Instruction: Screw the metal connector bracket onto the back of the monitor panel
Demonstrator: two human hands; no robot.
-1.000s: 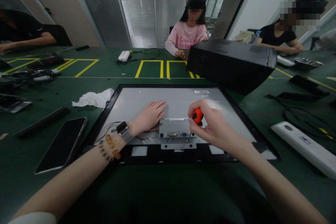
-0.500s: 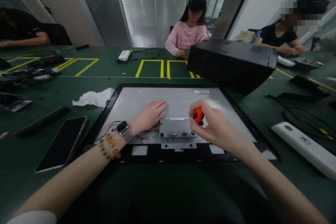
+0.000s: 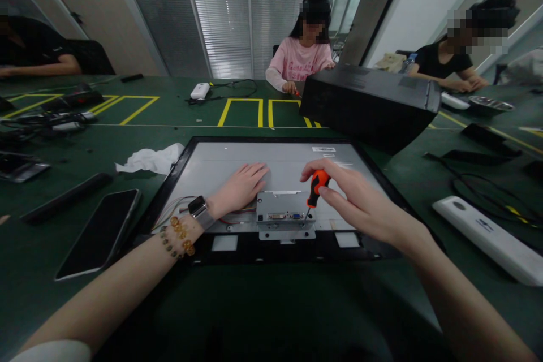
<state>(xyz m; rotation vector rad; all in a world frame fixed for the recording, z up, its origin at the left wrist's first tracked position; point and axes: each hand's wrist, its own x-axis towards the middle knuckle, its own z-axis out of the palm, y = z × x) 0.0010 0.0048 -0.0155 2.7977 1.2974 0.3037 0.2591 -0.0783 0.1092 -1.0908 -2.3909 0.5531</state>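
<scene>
A monitor panel [image 3: 203,167] with a black frame lies back side up in front of me. Near its close edge sits a metal box [image 3: 275,203] with video ports, and thin wires run out to its left. My left hand [image 3: 244,184] rests flat on the panel, fingers stretched out, just left of the box. An orange and black screwdriver [image 3: 318,186] stands tilted, its tip down at the right side of the port box. My right hand [image 3: 348,192] holds its handle between thumb and fingers, with the grip loosened so that most of the handle shows.
Left of the panel lie a phone [image 3: 102,232], a black bar [image 3: 68,198] and crumpled tissue [image 3: 153,159]. A white device [image 3: 487,240] and cables are on the right. Beyond the panel, a person [image 3: 303,59] works at a large black case [image 3: 369,107].
My right hand has loosened and opened its fingers around the screwdriver handle, uncovering more of it. My left hand stays where it was. The view has shifted slightly.
</scene>
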